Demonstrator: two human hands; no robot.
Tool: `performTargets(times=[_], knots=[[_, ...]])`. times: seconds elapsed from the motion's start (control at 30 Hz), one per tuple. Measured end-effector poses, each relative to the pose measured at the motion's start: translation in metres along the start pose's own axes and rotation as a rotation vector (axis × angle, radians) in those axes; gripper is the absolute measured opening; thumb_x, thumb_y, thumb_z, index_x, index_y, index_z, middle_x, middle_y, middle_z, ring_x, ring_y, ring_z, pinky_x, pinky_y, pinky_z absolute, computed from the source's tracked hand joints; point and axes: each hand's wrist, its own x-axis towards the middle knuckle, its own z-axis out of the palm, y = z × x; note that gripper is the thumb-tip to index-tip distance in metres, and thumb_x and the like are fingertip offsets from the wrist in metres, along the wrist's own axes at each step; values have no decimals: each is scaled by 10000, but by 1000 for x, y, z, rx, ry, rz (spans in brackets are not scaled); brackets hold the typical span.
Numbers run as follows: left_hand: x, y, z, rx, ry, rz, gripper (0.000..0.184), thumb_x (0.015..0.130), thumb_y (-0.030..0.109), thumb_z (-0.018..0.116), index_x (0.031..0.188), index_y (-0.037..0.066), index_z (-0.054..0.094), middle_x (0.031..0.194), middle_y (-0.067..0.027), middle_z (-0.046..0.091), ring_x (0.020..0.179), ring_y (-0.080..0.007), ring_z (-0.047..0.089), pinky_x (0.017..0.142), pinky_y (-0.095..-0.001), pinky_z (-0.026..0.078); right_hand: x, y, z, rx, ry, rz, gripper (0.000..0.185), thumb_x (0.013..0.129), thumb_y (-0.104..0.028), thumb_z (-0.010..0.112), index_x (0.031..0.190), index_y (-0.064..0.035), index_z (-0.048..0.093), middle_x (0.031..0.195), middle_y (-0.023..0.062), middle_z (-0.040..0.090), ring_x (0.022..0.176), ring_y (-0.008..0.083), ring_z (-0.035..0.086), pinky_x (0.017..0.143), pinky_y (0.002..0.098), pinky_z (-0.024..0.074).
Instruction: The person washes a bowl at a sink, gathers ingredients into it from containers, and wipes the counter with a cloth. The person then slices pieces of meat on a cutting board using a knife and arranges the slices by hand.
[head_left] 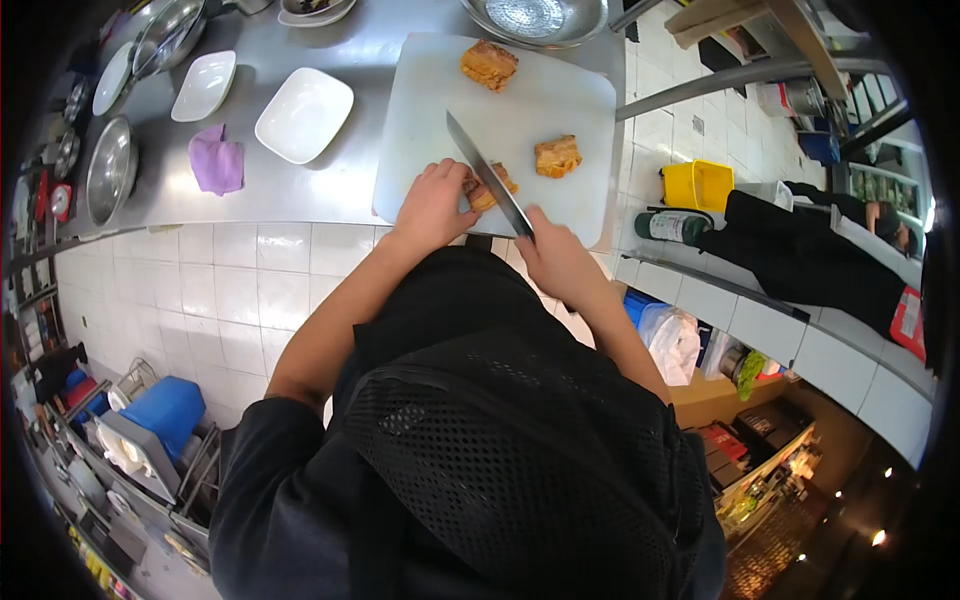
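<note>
From my head-mounted view, the left hand (435, 205) lies over the near part of the white cutting board (430, 85), its bent fingers and thumb closed on the held piece (483, 199), a browned block of food. I see the right hand (558, 255) just to the right of and slightly nearer than the left hand, closed around the handle of the knife (490, 177). The blade slants forward and leftward from the right hand, crossing the held piece, with its tip over the board ahead of the left hand. Where exactly the edge meets the food, I cannot tell. Two further browned blocks rest on the board, apart from both hands: the right block (557, 156) ahead of the right hand, and the far block (489, 65) farther forward, near the board's far edge. Beyond the board, I note a large metal bowl (525, 15). The board lies on the metal tabletop (340, 195). To the left of the left hand, in order outward, are a square white dish (305, 115), a crumpled purple cloth (217, 162), a narrower white dish (205, 86) farther forward, and an oval metal bowl (111, 172) near the tabletop's left end.
</note>
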Motion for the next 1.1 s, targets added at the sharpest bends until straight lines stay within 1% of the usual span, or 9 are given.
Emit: performTargets(times=[0.17, 0.23, 0.3, 0.37, 0.5, 0.57, 0.7, 0.77, 1.1], knots=[[2, 0, 1, 79, -81, 29, 399, 740, 132, 806, 1068, 15, 611, 1081, -153, 613, 1060, -352, 582, 932, -441, 491, -41, -8, -13, -94, -204, 169, 344, 987, -154, 570, 1265, 21, 468, 907, 353, 656, 894, 540, 637, 789, 596, 491], [4, -3, 3, 54, -84, 24, 384, 741, 126, 801, 1057, 12, 616, 1070, -156, 615, 1053, -353, 583, 931, -441, 494, -32, 1, -7, 126, -194, 212, 346, 985, -145, 569, 1269, 23, 465, 907, 359, 652, 914, 549, 630, 801, 593, 487], [4, -6, 6, 29, -96, 28, 369, 742, 121, 796, 1046, 9, 620, 1060, -158, 617, 1047, -355, 585, 931, -441, 497, 7, 48, 50, 124, 60, -119, 325, 1001, -138, 540, 1267, 37, 475, 798, 276, 646, 637, 422, 658, 615, 506, 513], [6, -8, 7, 9, -113, -4, 400, 733, 99, 807, 1072, 8, 617, 1095, -159, 619, 1069, -371, 579, 947, -446, 492, 45, 28, 57, 256, -63, 143, 295, 998, -119, 526, 1235, 53, 489, 744, 204, 626, 488, 306, 616, 472, 433, 496], [6, -8, 5, -9, -106, 45, 382, 734, 92, 805, 1058, 12, 620, 1093, -158, 621, 1076, -370, 580, 948, -443, 495, 66, -14, 28, 411, -19, 264, 264, 998, -114, 525, 1202, 52, 495, 701, 149, 585, 411, 226, 559, 385, 382, 455], [6, -11, 7, 3, -145, 6, 402, 739, 91, 802, 1086, 15, 615, 1099, -157, 620, 1087, -370, 579, 954, -444, 494, 68, -22, 9, 358, -191, 354, 276, 969, -106, 508, 1206, 36, 515, 800, 277, 656, 726, 425, 673, 721, 509, 534], [2, -5, 1, -27, -99, -22, 423, 740, 118, 808, 1099, 20, 607, 1099, -152, 622, 1086, -364, 581, 952, -444, 494, 37, -1, -17, 258, -76, 142, 264, 973, -122, 525, 1194, 20, 499, 773, 286, 652, 728, 461, 664, 710, 541, 523], [4, 4, 0, -59, 10, -15, 466, 727, 144, 815, 1114, -2, 600, 1082, -174, 614, 1060, -379, 578, 939, -446, 489, 11, 12, -22, 71, 136, -3, 237, 978, -142, 547, 1146, 21, 507, 772, 308, 650, 753, 493, 659, 706, 576, 504], [37, 13, 24, 167, -41, 34, 436, 749, 192, 794, 1099, 4, 614, 1096, -150, 625, 1083, -341, 582, 940, -431, 483, -11, 24, -8, -120, 42, 42, 183, 978, -131, 540, 1078, 17, 500, 785, 327, 651, 767, 529, 647, 706, 619, 490]])
